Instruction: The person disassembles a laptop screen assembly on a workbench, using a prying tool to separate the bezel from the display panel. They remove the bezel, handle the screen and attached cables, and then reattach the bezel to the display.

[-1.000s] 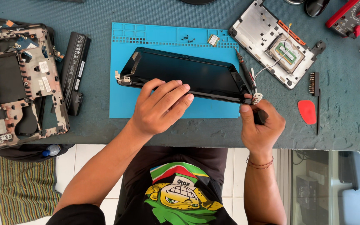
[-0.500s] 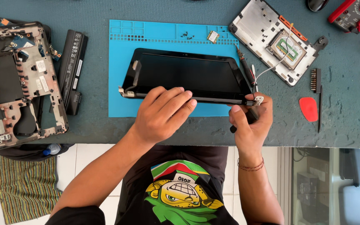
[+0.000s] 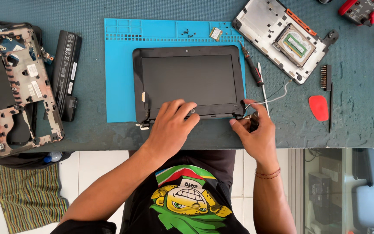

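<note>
A black laptop screen panel (image 3: 187, 80) lies flat and square on the blue work mat (image 3: 120, 69). My left hand (image 3: 172, 128) lies on the panel's lower bezel near the middle, fingers curled over its edge. At the panel's lower right hinge corner, my right hand (image 3: 256, 136) is closed around a small dark tool (image 3: 253, 121). Thin white and grey wires (image 3: 273, 96) run from that corner up to the right.
A stripped laptop base (image 3: 9, 86) and a black battery (image 3: 66, 69) lie at the left. A grey bottom cover with a drive (image 3: 282, 39) sits at top right. A screwdriver (image 3: 253, 67), a bit holder (image 3: 324, 77) and a red pick (image 3: 318, 107) lie right of the mat.
The screen panel has turned from tilted to square with the mat. My left hand has slid down to its lower bezel, and my right hand stays at the lower right corner.
</note>
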